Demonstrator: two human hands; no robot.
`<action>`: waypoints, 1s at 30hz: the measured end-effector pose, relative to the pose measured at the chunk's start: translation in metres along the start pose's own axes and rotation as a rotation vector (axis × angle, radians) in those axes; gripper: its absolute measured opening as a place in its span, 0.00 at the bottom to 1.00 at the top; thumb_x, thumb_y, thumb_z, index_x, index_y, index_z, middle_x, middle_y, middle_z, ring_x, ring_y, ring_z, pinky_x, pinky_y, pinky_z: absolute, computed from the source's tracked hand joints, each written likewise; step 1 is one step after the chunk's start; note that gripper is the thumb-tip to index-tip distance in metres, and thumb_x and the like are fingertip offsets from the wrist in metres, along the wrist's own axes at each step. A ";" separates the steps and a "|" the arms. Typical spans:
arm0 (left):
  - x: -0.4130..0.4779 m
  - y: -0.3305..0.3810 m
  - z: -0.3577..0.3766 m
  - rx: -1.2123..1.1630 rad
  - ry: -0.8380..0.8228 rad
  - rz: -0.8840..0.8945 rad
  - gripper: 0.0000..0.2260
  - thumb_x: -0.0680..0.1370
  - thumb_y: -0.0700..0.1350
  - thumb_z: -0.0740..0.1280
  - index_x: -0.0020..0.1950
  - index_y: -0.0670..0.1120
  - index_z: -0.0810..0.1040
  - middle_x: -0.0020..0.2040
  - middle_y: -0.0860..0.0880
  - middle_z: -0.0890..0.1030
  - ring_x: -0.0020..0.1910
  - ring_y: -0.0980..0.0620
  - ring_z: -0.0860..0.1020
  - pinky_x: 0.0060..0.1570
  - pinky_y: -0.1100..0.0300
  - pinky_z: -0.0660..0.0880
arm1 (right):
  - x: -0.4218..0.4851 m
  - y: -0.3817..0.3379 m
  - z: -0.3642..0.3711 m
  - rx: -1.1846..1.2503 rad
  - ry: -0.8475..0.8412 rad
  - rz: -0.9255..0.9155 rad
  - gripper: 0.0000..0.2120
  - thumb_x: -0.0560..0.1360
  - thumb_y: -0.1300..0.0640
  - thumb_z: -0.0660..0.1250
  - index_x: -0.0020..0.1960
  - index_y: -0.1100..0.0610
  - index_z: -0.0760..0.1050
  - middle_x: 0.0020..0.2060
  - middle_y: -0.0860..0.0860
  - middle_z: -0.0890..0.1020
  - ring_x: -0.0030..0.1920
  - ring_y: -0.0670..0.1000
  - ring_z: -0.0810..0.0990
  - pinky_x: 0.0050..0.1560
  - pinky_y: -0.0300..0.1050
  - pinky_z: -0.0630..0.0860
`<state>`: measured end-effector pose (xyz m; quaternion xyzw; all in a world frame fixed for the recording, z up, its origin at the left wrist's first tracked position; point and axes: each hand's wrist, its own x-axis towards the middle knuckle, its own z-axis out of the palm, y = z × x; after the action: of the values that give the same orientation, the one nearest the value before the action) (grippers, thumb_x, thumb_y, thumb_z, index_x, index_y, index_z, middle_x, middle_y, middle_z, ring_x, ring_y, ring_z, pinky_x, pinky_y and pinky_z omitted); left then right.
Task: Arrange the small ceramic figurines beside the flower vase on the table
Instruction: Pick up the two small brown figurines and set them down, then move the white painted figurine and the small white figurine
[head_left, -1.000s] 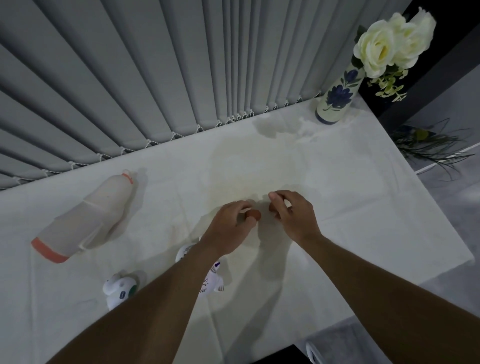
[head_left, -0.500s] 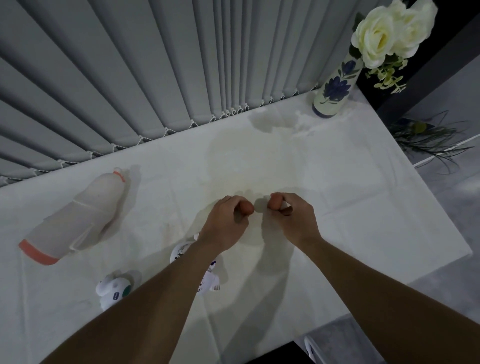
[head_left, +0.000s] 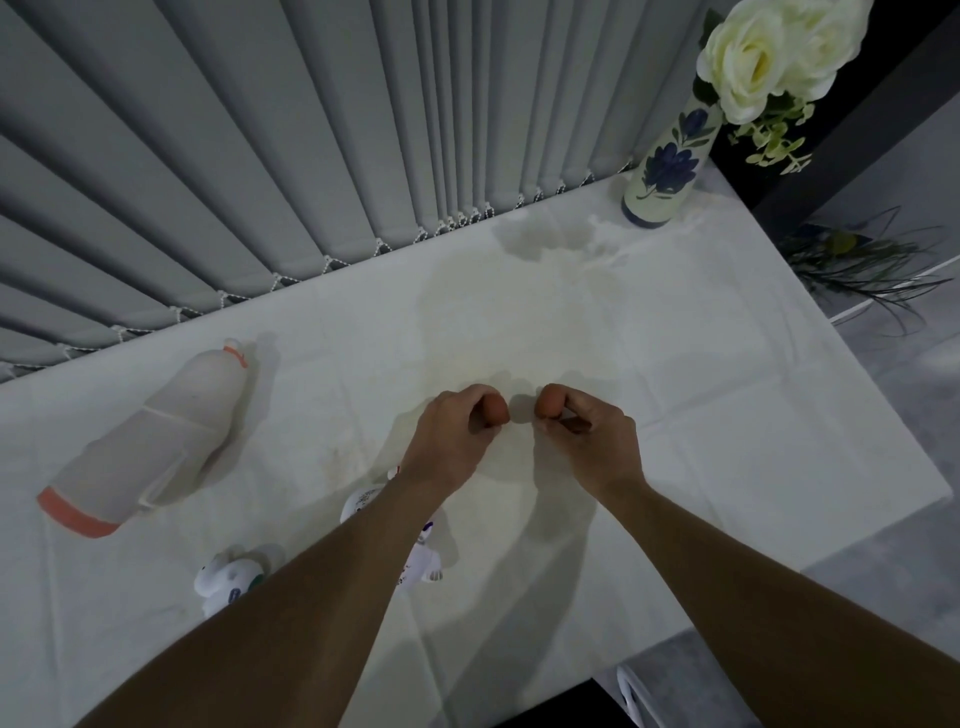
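Observation:
My left hand (head_left: 452, 441) and my right hand (head_left: 587, 441) hover over the middle of the white table (head_left: 545, 312), both curled into loose fists with thumb tips almost touching. I see nothing in either fist. A white ceramic figurine (head_left: 228, 577) with dark markings sits near the front left. A second white figurine (head_left: 418, 564) lies under my left forearm, mostly hidden. The cream flower vase (head_left: 667, 166) with blue painted flowers stands at the far right corner, holding white roses (head_left: 769, 52), far from both hands.
A translucent plastic bottle (head_left: 156, 441) with orange trim lies on its side at the left. Grey vertical blinds (head_left: 311, 156) hang along the table's far edge. The table's right edge drops to a grey floor, where dark green foliage (head_left: 862, 265) lies.
Both hands have curled tighter into fists and drawn slightly apart. The view has shifted a little; the figurines, bottle and vase have not moved.

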<state>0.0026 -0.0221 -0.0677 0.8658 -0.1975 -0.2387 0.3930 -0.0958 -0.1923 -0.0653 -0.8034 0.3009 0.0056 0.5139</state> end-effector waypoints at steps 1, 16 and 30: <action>0.000 0.000 0.000 0.000 -0.009 -0.012 0.13 0.74 0.40 0.74 0.57 0.50 0.80 0.49 0.51 0.85 0.50 0.49 0.82 0.56 0.49 0.79 | -0.001 0.002 0.001 -0.007 -0.003 0.006 0.06 0.75 0.60 0.73 0.45 0.50 0.79 0.44 0.43 0.85 0.46 0.45 0.85 0.47 0.38 0.79; -0.055 -0.011 -0.058 0.253 -0.205 -0.276 0.31 0.72 0.54 0.74 0.72 0.47 0.70 0.68 0.46 0.73 0.69 0.46 0.71 0.66 0.47 0.72 | -0.097 0.030 0.066 -0.588 0.129 -0.048 0.45 0.75 0.28 0.59 0.80 0.57 0.59 0.79 0.55 0.65 0.78 0.59 0.63 0.75 0.58 0.67; -0.098 -0.043 -0.073 -0.045 -0.119 -0.452 0.18 0.68 0.51 0.79 0.54 0.46 0.83 0.51 0.48 0.85 0.48 0.50 0.83 0.48 0.56 0.78 | -0.135 0.045 0.094 -0.836 0.151 -0.088 0.40 0.80 0.32 0.49 0.84 0.56 0.49 0.84 0.55 0.51 0.84 0.58 0.47 0.83 0.58 0.47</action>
<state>-0.0284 0.0991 -0.0337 0.8633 -0.0161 -0.3758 0.3364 -0.1998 -0.0634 -0.1039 -0.9528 0.2748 0.0463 0.1204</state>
